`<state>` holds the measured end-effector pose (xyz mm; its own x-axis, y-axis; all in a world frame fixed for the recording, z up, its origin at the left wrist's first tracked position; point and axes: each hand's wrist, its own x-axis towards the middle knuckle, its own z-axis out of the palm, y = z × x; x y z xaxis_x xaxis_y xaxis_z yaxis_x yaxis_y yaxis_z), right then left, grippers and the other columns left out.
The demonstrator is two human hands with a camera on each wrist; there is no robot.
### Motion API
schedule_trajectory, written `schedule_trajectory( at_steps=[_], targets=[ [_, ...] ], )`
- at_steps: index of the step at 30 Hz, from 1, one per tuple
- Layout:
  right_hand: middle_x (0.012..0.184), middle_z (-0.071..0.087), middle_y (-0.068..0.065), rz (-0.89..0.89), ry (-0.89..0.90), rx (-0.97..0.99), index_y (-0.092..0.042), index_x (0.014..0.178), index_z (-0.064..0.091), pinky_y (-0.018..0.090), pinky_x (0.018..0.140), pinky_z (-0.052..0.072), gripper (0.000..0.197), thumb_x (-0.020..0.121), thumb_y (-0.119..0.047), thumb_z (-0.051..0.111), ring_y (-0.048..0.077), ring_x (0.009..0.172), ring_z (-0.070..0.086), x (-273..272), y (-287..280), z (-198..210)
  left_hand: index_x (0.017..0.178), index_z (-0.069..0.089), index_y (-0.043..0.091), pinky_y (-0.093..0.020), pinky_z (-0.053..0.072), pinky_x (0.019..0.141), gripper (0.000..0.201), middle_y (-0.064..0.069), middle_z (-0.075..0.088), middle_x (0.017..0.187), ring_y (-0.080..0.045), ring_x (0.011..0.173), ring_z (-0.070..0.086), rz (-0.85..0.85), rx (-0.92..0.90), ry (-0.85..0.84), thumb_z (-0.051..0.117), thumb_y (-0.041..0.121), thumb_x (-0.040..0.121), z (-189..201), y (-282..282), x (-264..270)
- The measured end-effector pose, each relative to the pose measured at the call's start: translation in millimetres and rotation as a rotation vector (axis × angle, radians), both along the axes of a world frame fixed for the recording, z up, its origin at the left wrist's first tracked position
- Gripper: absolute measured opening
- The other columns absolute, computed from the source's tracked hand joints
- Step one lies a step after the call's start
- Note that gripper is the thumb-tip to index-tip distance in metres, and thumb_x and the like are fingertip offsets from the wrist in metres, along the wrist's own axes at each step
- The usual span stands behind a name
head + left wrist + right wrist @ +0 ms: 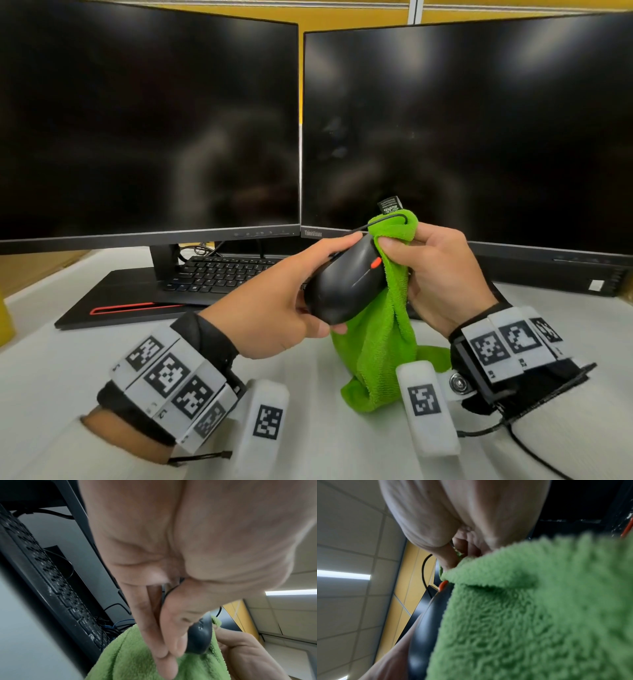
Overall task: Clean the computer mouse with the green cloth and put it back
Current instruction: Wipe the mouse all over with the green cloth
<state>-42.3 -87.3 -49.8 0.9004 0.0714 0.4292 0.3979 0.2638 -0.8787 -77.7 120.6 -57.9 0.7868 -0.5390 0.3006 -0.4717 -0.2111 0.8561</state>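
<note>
A black wired computer mouse (346, 284) with an orange scroll wheel is lifted above the desk in front of the monitors. My left hand (291, 291) grips it from the left side, thumb near its front. My right hand (435, 274) clutches the green cloth (380, 342) and presses it against the mouse's right side. The cloth hangs down to the white desk (342, 445). In the left wrist view the mouse (199, 638) lies between my fingers (154, 635) and the cloth (128, 655). In the right wrist view the cloth (530, 608) covers most of the mouse (426, 622).
Two dark monitors (147, 126) (479, 137) stand close behind my hands. A black keyboard (219, 274) sits on the left monitor's base under the screens. The mouse cable (376, 221) runs up over the cloth. A black flat unit (555, 274) lies at the right.
</note>
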Motion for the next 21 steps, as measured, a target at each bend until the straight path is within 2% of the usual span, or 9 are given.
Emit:
schedule_trajectory(
  at_steps=[2,4,6,8,10,12,16,19,21],
  targets=[
    [0.102,0.077,0.024,0.012,-0.016,-0.032,-0.003,0.104,0.078,0.04,0.084,0.062,0.019,0.089,0.002,0.067,0.028,0.089,0.073,-1.5,-0.3,0.0,0.157,0.038,0.042,-0.049,0.06,0.099,0.111,0.014,0.047,0.157,-0.02,0.132,0.062,-0.004,0.0,-0.01,0.06,-0.034,0.08,-0.5,-1.5,-0.8],
    [0.105,0.077,0.027,-0.014,-0.03,-0.052,-0.005,0.101,0.08,0.047,0.089,0.06,0.02,0.084,0.002,0.073,0.033,0.092,0.074,-1.4,-0.3,0.7,0.157,0.038,0.043,-0.049,0.061,0.098,0.112,0.015,0.047,0.157,-0.02,0.134,0.06,-0.005,0.006,-0.016,0.06,-0.035,0.08,-0.7,-3.0,-0.9],
    [0.098,0.079,0.023,-0.068,-0.049,-0.056,-0.006,0.094,0.08,0.047,0.085,0.061,0.017,0.082,0.004,0.075,0.032,0.088,0.074,-0.3,-0.1,1.0,0.157,0.038,0.044,-0.046,0.062,0.097,0.112,0.015,0.048,0.155,-0.02,0.132,0.061,0.008,0.021,-0.018,0.06,-0.034,0.079,-0.6,-4.7,-1.0],
    [0.089,0.079,0.017,-0.142,-0.078,-0.084,-0.008,0.088,0.08,0.042,0.079,0.062,0.015,0.083,0.005,0.076,0.027,0.082,0.074,0.6,1.0,-0.1,0.158,0.036,0.041,-0.041,0.061,0.097,0.11,0.015,0.05,0.154,-0.017,0.131,0.062,0.021,0.047,-0.031,0.066,-0.029,0.079,-1.0,-5.5,-1.5],
    [0.085,0.08,0.014,-0.233,-0.126,-0.153,-0.01,0.086,0.08,0.043,0.078,0.063,0.013,0.084,0.003,0.077,0.026,0.079,0.075,2.9,2.5,-3.4,0.158,0.034,0.042,-0.041,0.059,0.101,0.11,0.013,0.056,0.149,-0.014,0.127,0.066,0.052,0.098,-0.047,0.078,-0.017,0.077,-1.9,-5.3,-1.5],
    [0.083,0.08,0.015,-0.306,-0.176,-0.245,-0.009,0.085,0.08,0.049,0.079,0.064,0.008,0.086,-0.001,0.079,0.03,0.08,0.077,3.8,5.0,-5.9,0.158,0.034,0.046,-0.046,0.057,0.104,0.113,0.013,0.061,0.145,-0.016,0.125,0.068,0.079,0.144,-0.056,0.087,-0.006,0.073,-3.1,-5.3,-1.2],
    [0.077,0.08,0.01,-0.379,-0.207,-0.292,-0.008,0.082,0.081,0.054,0.079,0.061,0.004,0.082,-0.01,0.084,0.034,0.081,0.077,4.7,10.5,-7.9,0.156,0.038,0.045,-0.046,0.054,0.107,0.107,0.017,0.062,0.145,-0.013,0.128,0.066,0.132,0.145,-0.106,0.095,0.026,0.067,-1.7,-11.1,-2.6],
    [0.078,0.078,0.018,-0.342,-0.2,-0.269,-0.004,0.081,0.079,0.058,0.079,0.061,0.017,0.078,-0.019,0.086,0.041,0.08,0.075,4.2,11.9,-9.0,0.154,0.042,0.045,-0.042,0.054,0.107,0.1,0.02,0.064,0.141,-0.007,0.127,0.065,0.184,0.158,-0.188,0.095,0.031,0.071,-0.1,-13.0,-3.6],
    [0.083,0.075,0.028,-0.195,-0.131,-0.215,-0.001,0.085,0.079,0.056,0.08,0.06,0.021,0.082,-0.022,0.081,0.037,0.075,0.072,0.9,12.4,-7.5,0.155,0.041,0.043,-0.042,0.053,0.109,0.098,0.02,0.064,0.141,-0.006,0.129,0.063,0.219,0.146,-0.238,0.093,0.028,0.074,0.9,-10.9,-2.8]
  ],
)
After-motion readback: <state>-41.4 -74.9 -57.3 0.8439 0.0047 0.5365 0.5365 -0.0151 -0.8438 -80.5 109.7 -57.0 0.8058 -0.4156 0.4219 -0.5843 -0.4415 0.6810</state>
